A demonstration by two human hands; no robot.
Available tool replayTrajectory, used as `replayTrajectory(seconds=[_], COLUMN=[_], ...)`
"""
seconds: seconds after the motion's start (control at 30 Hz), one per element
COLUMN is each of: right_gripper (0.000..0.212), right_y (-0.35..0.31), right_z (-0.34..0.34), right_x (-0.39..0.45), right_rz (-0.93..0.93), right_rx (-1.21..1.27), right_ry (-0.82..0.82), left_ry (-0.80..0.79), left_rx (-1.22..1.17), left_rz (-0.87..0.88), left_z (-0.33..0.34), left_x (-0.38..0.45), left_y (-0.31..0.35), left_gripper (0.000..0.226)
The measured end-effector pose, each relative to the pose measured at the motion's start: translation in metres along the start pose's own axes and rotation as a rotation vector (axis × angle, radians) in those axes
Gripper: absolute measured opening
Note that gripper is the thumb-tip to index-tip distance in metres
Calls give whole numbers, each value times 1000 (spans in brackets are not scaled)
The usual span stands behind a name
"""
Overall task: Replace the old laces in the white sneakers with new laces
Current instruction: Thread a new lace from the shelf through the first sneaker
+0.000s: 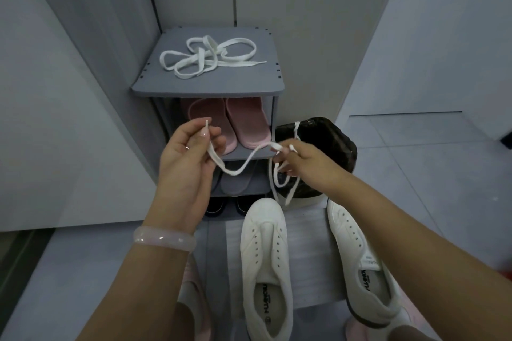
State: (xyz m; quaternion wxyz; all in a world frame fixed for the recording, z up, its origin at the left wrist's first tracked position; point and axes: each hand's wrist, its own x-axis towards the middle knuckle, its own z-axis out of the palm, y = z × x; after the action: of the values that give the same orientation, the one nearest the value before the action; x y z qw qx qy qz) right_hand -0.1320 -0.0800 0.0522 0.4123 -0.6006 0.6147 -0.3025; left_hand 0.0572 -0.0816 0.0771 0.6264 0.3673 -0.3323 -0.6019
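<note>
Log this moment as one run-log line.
stage: lace in hands, sneakers unlaced | left hand: pinches lace tip | right hand: grips lace | left sneaker, right sneaker: on floor | spare laces: on shoe rack

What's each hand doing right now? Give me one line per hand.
Left hand: pinches one tip of the white lace.
Right hand: pinches the same lace further along, its loops hanging below.

Two white canvas sneakers (266,263) with dark printed insoles sit below a grey shoe rack (207,86) holding white flat laces (207,57) and pink slippers (230,122), beside a glossy black plastic bag (327,144).
</note>
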Motion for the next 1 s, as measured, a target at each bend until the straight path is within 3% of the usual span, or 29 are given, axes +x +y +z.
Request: replayTrajectory(seconds=[0.1,0.23,0.43,0.5,0.57,0.73,1.0], right_gripper=[31,32,31,19,17,32,22], right_y=[19,34,65,74,82,105,76], right_z=[-2,-7,-4,-4,-4,-9,9], right_x=[0,-5,-24,-32,-39,-49,-17], right_rz=[59,143,271,307,342,471,275], right_rx=[-173,-51,-179,-155,-151,-146,-16], right_ry=[69,255,69,8,7,66,14], left_ry=[-13,-23,5,-43,-97,-166,-300], left_rx=[102,220,560,719,874,1080,1164], left_rz=[-8,26,-31,-97,-129,-195,-154], left_z=[2,1,-1,-2,-4,-2,8], left_x=[-1,0,-2,-3,-4,-6,-19], left_y=[-5,-7,-14,-21,-30,-45,-36], left_gripper=[25,25,24,23,22,21,20])
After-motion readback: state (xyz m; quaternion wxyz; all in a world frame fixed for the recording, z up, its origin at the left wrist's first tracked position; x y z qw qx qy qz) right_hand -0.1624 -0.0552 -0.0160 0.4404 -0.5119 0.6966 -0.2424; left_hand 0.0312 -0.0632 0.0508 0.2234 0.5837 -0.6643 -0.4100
